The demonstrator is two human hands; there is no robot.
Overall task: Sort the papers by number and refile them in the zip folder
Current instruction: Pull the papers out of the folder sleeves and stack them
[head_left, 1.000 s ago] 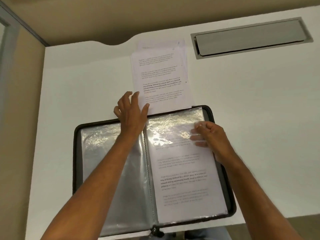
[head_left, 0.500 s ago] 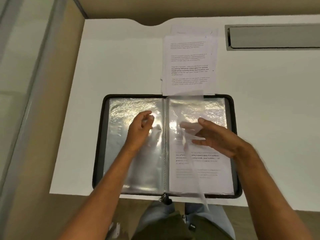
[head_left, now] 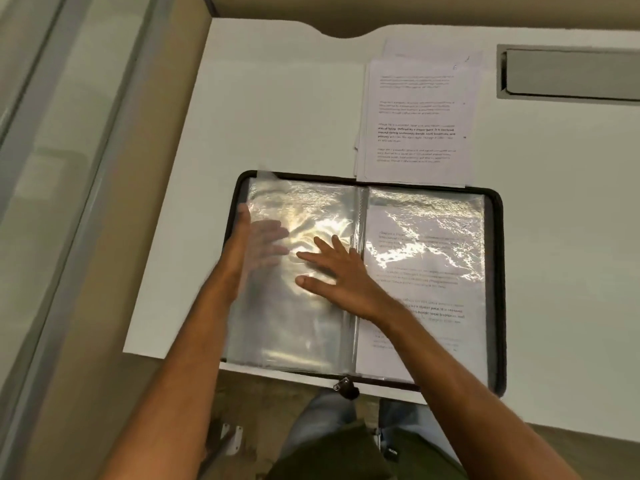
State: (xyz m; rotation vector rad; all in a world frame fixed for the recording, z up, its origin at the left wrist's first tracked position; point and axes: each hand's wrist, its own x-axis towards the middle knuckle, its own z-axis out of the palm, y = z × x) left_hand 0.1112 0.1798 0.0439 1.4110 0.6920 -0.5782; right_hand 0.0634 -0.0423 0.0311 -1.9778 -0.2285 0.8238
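Since the earlier frame, the clear sleeve (head_left: 298,271) has turned onto the left half of the zip folder (head_left: 498,271), open on the white surface (head_left: 277,116). Right hand (head_left: 341,271) lies flat on it, fingers spread. Left hand (head_left: 256,247) is blurred behind the plastic, fingers apparently straight. Loose papers (head_left: 419,116) lie just beyond the folder; their numbers are illegible.
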